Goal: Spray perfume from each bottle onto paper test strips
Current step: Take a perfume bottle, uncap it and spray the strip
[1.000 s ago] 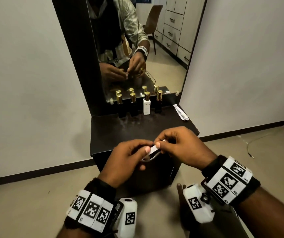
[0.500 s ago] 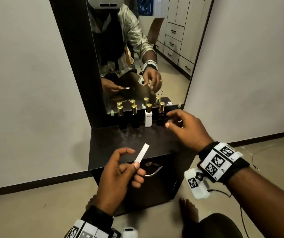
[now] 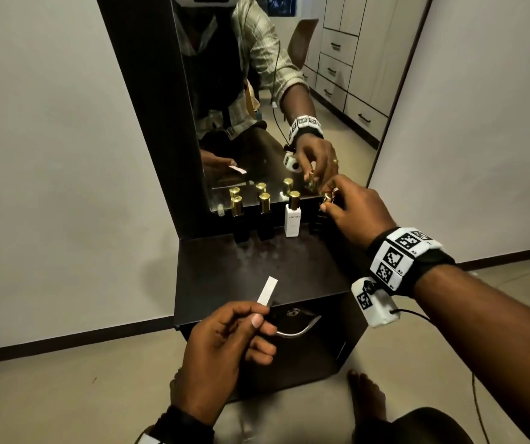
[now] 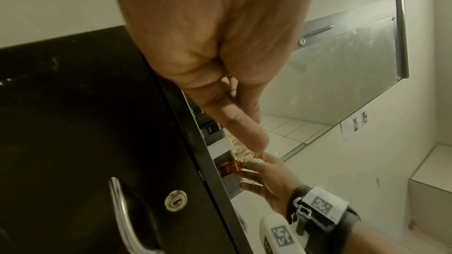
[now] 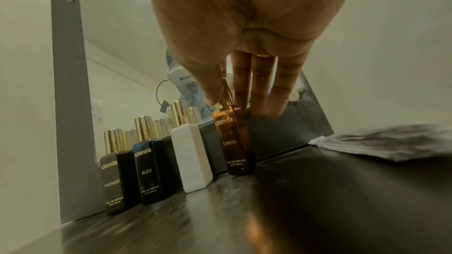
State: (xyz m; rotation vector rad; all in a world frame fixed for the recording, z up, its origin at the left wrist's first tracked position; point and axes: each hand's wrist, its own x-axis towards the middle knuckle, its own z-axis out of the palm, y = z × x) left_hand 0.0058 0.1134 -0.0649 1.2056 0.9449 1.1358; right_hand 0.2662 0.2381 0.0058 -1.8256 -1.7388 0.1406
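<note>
Four gold-capped perfume bottles stand in a row against the mirror: two black (image 3: 239,225) (image 3: 265,224), one white (image 3: 292,221) and one amber (image 5: 236,142) at the right end. My right hand (image 3: 329,200) pinches the amber bottle's gold cap between thumb and forefinger, with the other fingers straight behind it. The bottle's base is still down at the table top. My left hand (image 3: 262,315) is at the table's front edge and pinches a white paper strip (image 3: 267,290) that points up and away. In the left wrist view the strip is hidden.
The dark table top (image 3: 257,270) is bare between the bottles and my left hand. A pile of spare paper strips (image 5: 381,142) lies right of the amber bottle. Below the top is a drawer with a metal handle (image 3: 295,328). My bare foot (image 3: 366,395) is on the floor.
A second ago both hands held the strip together. The right hand let go, reached to the back right and took hold of the amber bottle's cap. The left hand kept the strip.
</note>
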